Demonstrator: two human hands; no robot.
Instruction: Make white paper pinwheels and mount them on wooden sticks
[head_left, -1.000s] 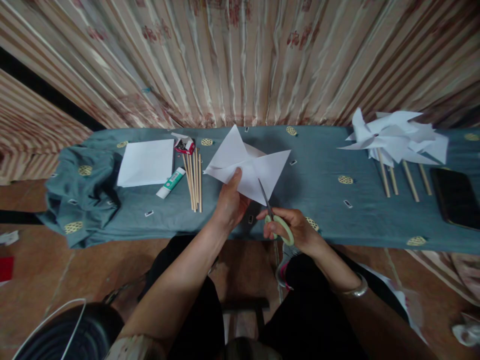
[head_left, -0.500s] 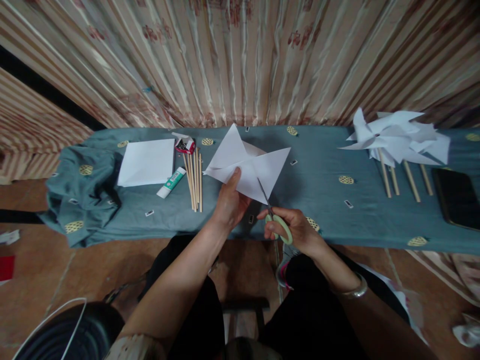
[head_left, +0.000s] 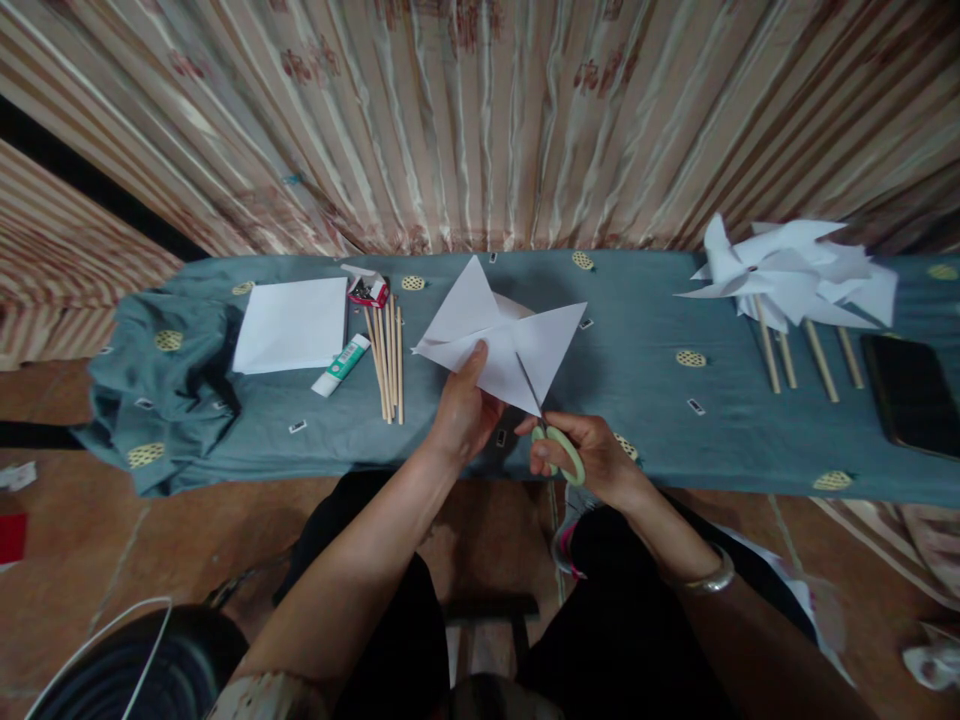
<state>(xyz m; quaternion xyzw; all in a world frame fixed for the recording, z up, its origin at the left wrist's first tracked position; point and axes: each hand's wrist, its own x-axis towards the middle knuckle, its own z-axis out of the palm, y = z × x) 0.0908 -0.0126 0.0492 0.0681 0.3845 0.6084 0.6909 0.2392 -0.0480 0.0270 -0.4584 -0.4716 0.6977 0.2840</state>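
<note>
My left hand (head_left: 466,405) grips a white sheet of paper (head_left: 499,350) by its lower edge, thumb on top and fingers underneath. The sheet has slits running in from its corners, and its flaps stand apart. In my right hand (head_left: 581,450) is a pair of scissors (head_left: 559,450) with pale green handles, fingers through the loops. The blades lie at the sheet's lower right corner, pointing in toward its middle, and look nearly closed. Left of the sheet lie several thin wooden sticks (head_left: 386,365) on the blue-green cloth.
A stack of white paper (head_left: 292,325), a glue stick (head_left: 341,365) and a small red box (head_left: 369,288) lie at the left. Several paper pinwheels (head_left: 802,270) on sticks are piled at the right, beside a black phone (head_left: 911,392). A striped curtain (head_left: 480,130) hangs behind.
The sheet has shifted slightly right and toward me, along with my left hand. The scissors remain at the same corner, and my right hand has barely moved.
</note>
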